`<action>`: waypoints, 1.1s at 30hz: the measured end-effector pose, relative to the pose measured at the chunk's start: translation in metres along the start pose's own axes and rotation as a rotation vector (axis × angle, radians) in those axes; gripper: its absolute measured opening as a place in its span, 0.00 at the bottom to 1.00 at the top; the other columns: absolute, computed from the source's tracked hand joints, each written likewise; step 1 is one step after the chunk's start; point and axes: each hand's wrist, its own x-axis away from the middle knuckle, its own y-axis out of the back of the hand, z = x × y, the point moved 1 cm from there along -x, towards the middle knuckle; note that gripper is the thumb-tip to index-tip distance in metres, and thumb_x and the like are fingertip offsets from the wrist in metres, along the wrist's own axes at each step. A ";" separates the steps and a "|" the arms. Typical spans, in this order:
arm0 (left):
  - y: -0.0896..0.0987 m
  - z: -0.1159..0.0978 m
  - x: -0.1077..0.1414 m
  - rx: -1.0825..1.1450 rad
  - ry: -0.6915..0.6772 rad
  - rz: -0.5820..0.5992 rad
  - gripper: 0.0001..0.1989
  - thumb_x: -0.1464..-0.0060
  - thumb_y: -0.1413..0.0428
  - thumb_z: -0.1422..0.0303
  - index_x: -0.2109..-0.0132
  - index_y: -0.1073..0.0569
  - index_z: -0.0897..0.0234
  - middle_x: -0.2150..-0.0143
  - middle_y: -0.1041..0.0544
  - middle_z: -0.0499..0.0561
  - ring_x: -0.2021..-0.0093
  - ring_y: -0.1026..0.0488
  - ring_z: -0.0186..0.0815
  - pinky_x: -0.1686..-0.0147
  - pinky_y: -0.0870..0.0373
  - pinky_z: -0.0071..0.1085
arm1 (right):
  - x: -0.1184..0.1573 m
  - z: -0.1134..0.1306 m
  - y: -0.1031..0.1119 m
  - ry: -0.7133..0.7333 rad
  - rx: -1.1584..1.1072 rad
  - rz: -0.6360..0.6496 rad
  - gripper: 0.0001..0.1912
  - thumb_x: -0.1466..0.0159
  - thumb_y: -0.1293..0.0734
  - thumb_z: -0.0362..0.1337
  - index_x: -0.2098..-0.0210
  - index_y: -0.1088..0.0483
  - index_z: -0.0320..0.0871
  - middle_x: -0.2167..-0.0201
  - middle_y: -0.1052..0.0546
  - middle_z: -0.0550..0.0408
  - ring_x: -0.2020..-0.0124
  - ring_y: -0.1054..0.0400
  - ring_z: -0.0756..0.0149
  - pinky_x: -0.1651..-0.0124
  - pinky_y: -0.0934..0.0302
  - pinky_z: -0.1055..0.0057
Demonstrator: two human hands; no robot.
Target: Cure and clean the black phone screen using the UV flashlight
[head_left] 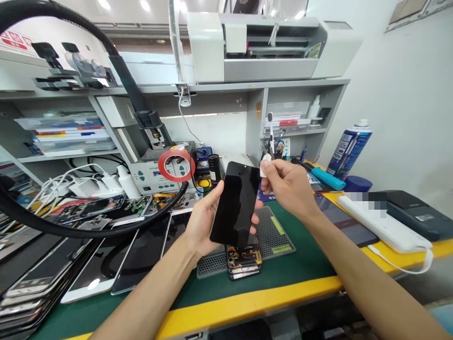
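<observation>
Head view: your left hand (203,217) holds the black panel (235,203) tilted up, thumb along one long edge and fingertips showing past the other; your right hand (292,189) pinches a small white piece (262,169) between thumb and fingers, right by the panel's upper corner, though whether the two touch you cannot tell from here. The step in hand looks like close work at that corner; in my judgement, the next move calls for a steady left grip on the edges, light right fingertips and no pressure on the glossy face. Nearer you, past the panel's lower end, a small stack of opened phone parts (244,262) sits on the perforated grey mat (274,231); that mat lies on the green work surface (304,255), with tablets (136,257) to your left.
</observation>
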 end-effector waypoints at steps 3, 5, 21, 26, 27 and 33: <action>0.000 0.000 0.000 -0.012 -0.017 -0.014 0.31 0.33 0.59 0.52 0.41 0.27 0.73 0.50 0.22 0.66 0.58 0.22 0.47 0.57 0.25 0.43 | -0.003 -0.004 0.002 -0.068 -0.129 -0.009 0.24 0.36 0.32 0.56 0.72 0.29 0.40 0.79 0.27 0.55 0.79 0.32 0.70 0.77 0.37 0.75; -0.001 -0.002 -0.001 -0.013 -0.048 -0.054 0.31 0.33 0.59 0.52 0.42 0.26 0.74 0.49 0.22 0.67 0.59 0.22 0.47 0.57 0.24 0.43 | -0.006 -0.007 0.003 -0.111 -0.188 0.014 0.23 0.37 0.30 0.55 0.71 0.26 0.39 0.78 0.26 0.54 0.79 0.33 0.70 0.77 0.38 0.74; 0.011 -0.017 -0.009 -0.062 -0.469 -0.489 0.30 0.33 0.58 0.49 0.50 0.23 0.70 0.61 0.18 0.58 0.69 0.21 0.38 0.66 0.23 0.32 | 0.017 0.002 -0.034 -0.139 -0.072 0.275 0.19 0.38 0.28 0.52 0.66 0.22 0.39 0.81 0.28 0.57 0.81 0.36 0.72 0.78 0.42 0.76; 0.011 -0.015 -0.011 0.015 -0.430 -0.530 0.35 0.34 0.60 0.46 0.59 0.21 0.73 0.70 0.20 0.58 0.74 0.24 0.36 0.70 0.27 0.30 | 0.032 -0.003 -0.051 0.140 0.179 0.287 0.14 0.31 0.34 0.47 0.62 0.21 0.45 0.70 0.23 0.54 0.72 0.30 0.67 0.68 0.37 0.70; 0.012 -0.015 -0.011 0.020 -0.413 -0.541 0.37 0.35 0.61 0.44 0.59 0.21 0.74 0.73 0.21 0.58 0.76 0.25 0.36 0.71 0.28 0.30 | 0.034 -0.004 -0.053 0.246 0.215 0.299 0.12 0.31 0.35 0.45 0.61 0.22 0.46 0.65 0.22 0.53 0.66 0.28 0.64 0.64 0.35 0.69; 0.013 -0.019 -0.008 0.058 -0.373 -0.532 0.38 0.34 0.66 0.46 0.61 0.23 0.74 0.74 0.24 0.57 0.75 0.26 0.36 0.69 0.29 0.31 | 0.039 -0.012 -0.052 0.503 0.284 0.326 0.09 0.33 0.33 0.43 0.54 0.24 0.56 0.55 0.22 0.51 0.56 0.25 0.58 0.57 0.31 0.64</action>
